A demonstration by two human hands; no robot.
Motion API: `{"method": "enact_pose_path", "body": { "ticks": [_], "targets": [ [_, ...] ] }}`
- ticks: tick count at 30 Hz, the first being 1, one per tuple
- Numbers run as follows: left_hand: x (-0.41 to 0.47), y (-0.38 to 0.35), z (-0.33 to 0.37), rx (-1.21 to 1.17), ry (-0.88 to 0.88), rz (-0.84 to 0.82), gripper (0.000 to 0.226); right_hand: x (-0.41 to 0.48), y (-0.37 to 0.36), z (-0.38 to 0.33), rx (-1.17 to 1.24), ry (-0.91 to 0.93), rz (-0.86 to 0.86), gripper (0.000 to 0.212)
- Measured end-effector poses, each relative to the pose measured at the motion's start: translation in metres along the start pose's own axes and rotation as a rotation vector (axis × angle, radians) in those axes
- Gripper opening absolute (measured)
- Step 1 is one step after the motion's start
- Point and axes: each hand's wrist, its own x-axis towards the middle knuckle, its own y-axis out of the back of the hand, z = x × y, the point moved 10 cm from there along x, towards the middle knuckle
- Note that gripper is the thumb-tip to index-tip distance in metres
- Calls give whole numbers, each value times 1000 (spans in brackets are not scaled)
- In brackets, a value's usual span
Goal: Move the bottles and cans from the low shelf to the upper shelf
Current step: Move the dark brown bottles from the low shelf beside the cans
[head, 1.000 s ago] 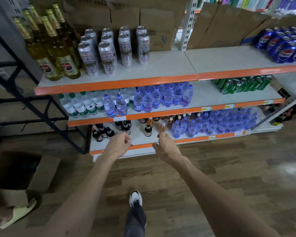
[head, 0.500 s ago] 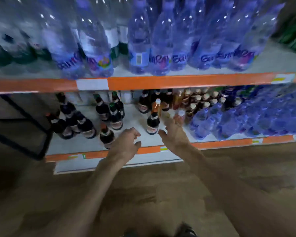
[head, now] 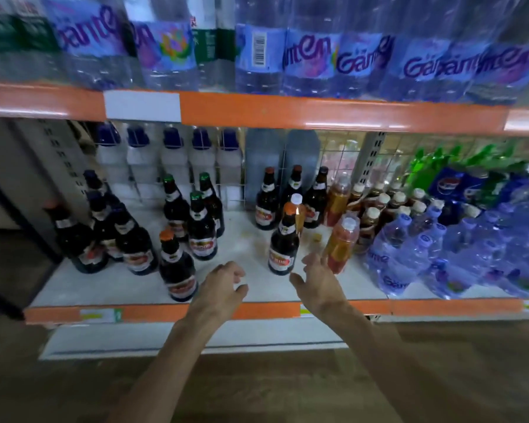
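Note:
The low shelf (head: 257, 288) holds several dark beer bottles. One dark bottle with an orange cap (head: 177, 267) stands at the front, just left of my left hand (head: 219, 288). Another dark bottle (head: 283, 245) stands between my hands, a little further back. My right hand (head: 316, 280) reaches with spread fingers beside an orange drink bottle (head: 339, 245) and holds nothing. My left hand's fingers are loosely curled and hold nothing. Both hands hover over the shelf's front edge.
Purple-labelled water bottles (head: 409, 248) crowd the low shelf's right side, with small brown white-capped bottles (head: 382, 206) behind them. The shelf above (head: 318, 112), edged in orange, is packed with large water bottles (head: 312, 59). Wooden floor lies below.
The view has dropped and closed in on the low shelf. Both hands have moved forward over its front edge, nearer the bottles.

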Motion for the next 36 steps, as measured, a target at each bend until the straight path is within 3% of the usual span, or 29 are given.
{"method": "enact_pose_path", "body": {
  "ticks": [13,23,28,32,34,36],
  "targets": [
    [7,7,-34,14,66,28,23,11,-36,10,50,-13,-62,42],
    [3,11,-61,-72,84,68,20,24,-40,17,125,-17,-20,35],
    [-13,43,-104,-20,198,97,19,43,-27,19,139,-19,37,37],
    [-19,84,-143,-21,405,284,55,66,-16,12,177,-31,102,41],
    [-6,90,-141,-70,374,324,66,80,-10,4,171,-26,142,41],
    [7,94,-132,-94,298,363,59,94,-7,-6,160,-10,170,42]
  ]
}}
